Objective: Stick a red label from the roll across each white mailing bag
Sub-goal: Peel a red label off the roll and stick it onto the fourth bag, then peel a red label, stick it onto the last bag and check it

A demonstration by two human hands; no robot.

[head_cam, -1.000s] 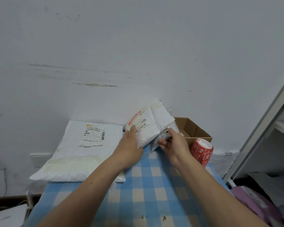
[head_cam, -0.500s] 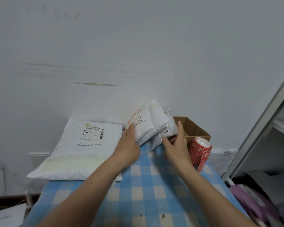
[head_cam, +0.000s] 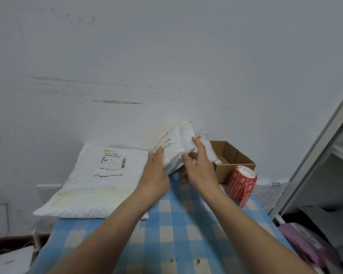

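Hands on the small bags at the wall

Left hand (head_cam: 156,173) holds the front bag (head_cam: 171,153): the thumb (head_cam: 159,150) presses on its printed face near the left edge, and the other fingers go behind it, hidden. The right hand (head_cam: 200,169) is open, with the fingers nearly straight and apart. Its longest fingertip (head_cam: 194,139) touches the second bag (head_cam: 186,135), which stands just behind the front one and overlaps it. Whether the right thumb touches a bag, I cannot tell. A third bag (head_cam: 211,155) shows at the right of this hand. All three small bags stand tilted, and they lean on the wall.

The red roll (head_cam: 241,180) lies on its side on the table (head_cam: 176,224), to the right of the right wrist and apart from it; a loose strip hangs from it. The roll is just in front of the open box (head_cam: 235,162). A big bag (head_cam: 99,180) with a shipping sticker lies flat at the left, near the left hand. A shelf (head_cam: 325,151) is at the far right.
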